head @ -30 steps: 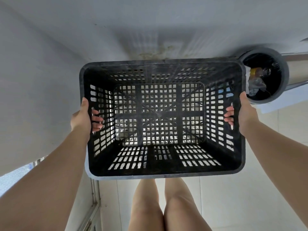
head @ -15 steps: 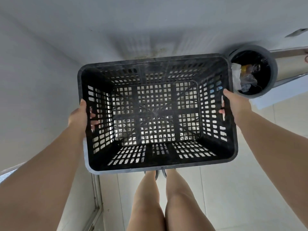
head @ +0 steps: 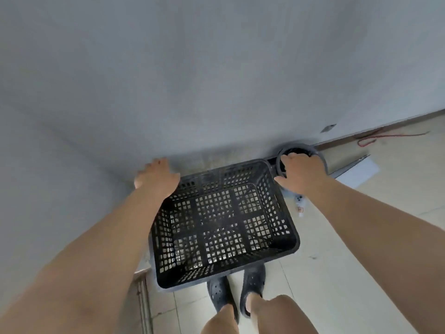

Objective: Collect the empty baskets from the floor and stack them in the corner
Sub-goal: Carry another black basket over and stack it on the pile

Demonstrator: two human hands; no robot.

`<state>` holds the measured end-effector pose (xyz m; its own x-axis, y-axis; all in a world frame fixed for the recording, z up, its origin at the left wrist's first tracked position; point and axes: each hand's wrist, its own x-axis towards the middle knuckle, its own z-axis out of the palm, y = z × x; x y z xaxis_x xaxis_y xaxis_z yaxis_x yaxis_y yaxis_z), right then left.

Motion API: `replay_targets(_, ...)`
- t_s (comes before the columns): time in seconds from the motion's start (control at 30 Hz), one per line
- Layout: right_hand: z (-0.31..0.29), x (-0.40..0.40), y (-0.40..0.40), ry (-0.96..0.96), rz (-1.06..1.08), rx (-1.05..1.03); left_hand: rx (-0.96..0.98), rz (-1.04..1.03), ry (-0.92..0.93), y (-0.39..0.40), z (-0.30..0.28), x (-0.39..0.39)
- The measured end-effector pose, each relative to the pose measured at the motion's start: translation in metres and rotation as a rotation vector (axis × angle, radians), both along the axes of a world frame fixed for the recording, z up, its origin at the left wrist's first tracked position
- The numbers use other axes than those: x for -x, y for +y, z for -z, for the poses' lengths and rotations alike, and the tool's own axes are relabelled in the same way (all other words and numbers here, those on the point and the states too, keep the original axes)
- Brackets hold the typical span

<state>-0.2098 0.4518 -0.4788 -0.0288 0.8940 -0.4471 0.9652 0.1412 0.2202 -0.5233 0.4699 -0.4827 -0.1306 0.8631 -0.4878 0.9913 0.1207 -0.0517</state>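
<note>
Resting mouth-up, basket (head: pixel 224 227) long axis toward wall | both hands spread, empty

Bare indoor room corner: grey walls (head: pixel 216 68), pale floor tiles (head: pixel 361 237)

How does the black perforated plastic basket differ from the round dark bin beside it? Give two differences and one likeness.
The black perforated plastic basket is rectangular; the round dark bin is circular. The basket's walls and base are latticed with holes; the bin's rim looks solid. The basket lies fully in view; the right hand partly covers the bin. Both are dark, open-topped and near the wall.
</note>
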Motion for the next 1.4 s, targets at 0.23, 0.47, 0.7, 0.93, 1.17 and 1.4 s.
replay_targets(0.23, -0.151, -0.019, 0.011, -0.026, 0.069, -0.204, -0.32, 0.41, 0.055, 0.045, -0.149, -0.072)
replay_targets(0.47, -0.279, -0.086, -0.022, -0.148, 0.215, -0.416, -0.591, 0.621, -0.034, 0.049, -0.277, -0.171)
replay_targets(0.7, -0.366, -0.16, -0.094, -0.242, 0.365, -0.504, -0.744, 0.818, -0.127, 0.005, -0.357, -0.276)
replay_targets(0.93, -0.42, -0.233, -0.172, -0.295, 0.501, -0.607, -0.834, 0.999, -0.167, -0.052, -0.412, -0.381)
replay_targets(1.17, -0.447, -0.298, -0.262, -0.342, 0.657, -0.656, -0.913, 1.166, -0.262, -0.115, -0.44, -0.483)
replay_targets(1.4, -0.456, -0.353, -0.356, -0.395, 0.886, -0.661, -0.898, 1.41, -0.391, -0.189, -0.446, -0.58)
